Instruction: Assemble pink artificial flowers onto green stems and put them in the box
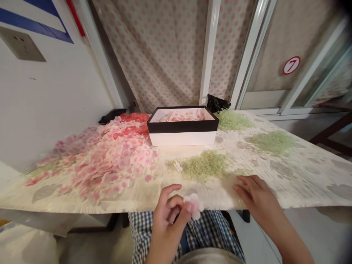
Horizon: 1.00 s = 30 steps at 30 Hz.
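Lower centre, left hand (pixel 165 223) pinches pale pink flower (pixel 194 206) at the desk's (pixel 305 187) near edge, where a slack pinch could drop it; right hand (pixel 260 196), lower right, loosely curled, hold unclear.

Dotted curtain (pixel 154 47), wall socket (pixel 22 44), round 7 sticker (pixel 291 65), brown furniture (pixel 333 129), possibly a chair

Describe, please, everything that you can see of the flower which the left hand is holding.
The flower is pale, whitish with a faint pink tint, and has several rounded petals spread open. It looks thin and soft, perhaps cloth. The left hand grips it at one side, with the thumb over its edge. It appears in front of the near edge of the table; whether it touches the table cannot be told.
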{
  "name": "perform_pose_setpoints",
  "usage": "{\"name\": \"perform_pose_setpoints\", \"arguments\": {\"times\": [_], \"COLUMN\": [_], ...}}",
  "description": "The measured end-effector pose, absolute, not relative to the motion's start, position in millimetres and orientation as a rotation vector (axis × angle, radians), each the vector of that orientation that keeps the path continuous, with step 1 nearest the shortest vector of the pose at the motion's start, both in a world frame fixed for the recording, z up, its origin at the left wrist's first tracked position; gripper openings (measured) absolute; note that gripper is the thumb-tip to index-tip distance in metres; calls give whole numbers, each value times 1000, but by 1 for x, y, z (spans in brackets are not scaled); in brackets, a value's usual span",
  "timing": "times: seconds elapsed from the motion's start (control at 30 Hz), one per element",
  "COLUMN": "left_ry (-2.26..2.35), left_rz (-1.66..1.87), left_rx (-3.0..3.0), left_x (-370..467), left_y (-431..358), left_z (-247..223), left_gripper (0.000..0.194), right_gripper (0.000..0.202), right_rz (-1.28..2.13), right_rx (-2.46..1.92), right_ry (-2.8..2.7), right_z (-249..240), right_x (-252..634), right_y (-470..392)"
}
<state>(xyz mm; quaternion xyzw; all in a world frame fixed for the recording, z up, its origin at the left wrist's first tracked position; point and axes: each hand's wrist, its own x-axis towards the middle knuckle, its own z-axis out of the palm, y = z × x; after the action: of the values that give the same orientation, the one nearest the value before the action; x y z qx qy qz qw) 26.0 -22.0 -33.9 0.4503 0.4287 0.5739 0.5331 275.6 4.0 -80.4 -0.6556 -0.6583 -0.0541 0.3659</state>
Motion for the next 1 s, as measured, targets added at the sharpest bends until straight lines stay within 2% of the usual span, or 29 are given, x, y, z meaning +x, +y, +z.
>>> {"name": "perform_pose_setpoints", "arguments": {"times": [0.17, 0.37, 0.47, 0.57, 0.7, 0.83, 0.93, 1.0], "left_ry": [1146, 1059, 1024, 937, 878, 860, 868, 907], "left_rz": [1428, 1391, 1390, 1283, 1277, 1318, 1296, 1269], "left_rx": [1155, 1399, 1353, 1338, 1246, 1285, 1375, 1401], "left_x": [23, 19, 19, 20, 22, 22, 19, 18], "left_y": [-23, -25, -29, -33, -35, -34, -31, -30], "left_z": [-39, -39, -36, -35, -34, -35, -37, -37], "left_gripper": [41, 6, 7, 12, 16, 12, 14, 14], "right_gripper": [30, 33, 26, 22, 18, 10, 11, 10], "right_rz": [-93, -92, -108, 34, 252, 253, 279, 430], "right_rx": [-1591, -1602, -1631, -1545, -1299, -1116, -1061, -1052], "right_ry": [-1703, -1634, -1539, -1469, -1448, -1590, -1602, -1520], "right_z": [-80, -75, -83, -85, -69, -48, -42, -43], "right_x": [273, 274, 277, 274, 258, 240, 225, 213], "right_y": [15, 16, 14, 9, -3, -17, -25, -29]}}
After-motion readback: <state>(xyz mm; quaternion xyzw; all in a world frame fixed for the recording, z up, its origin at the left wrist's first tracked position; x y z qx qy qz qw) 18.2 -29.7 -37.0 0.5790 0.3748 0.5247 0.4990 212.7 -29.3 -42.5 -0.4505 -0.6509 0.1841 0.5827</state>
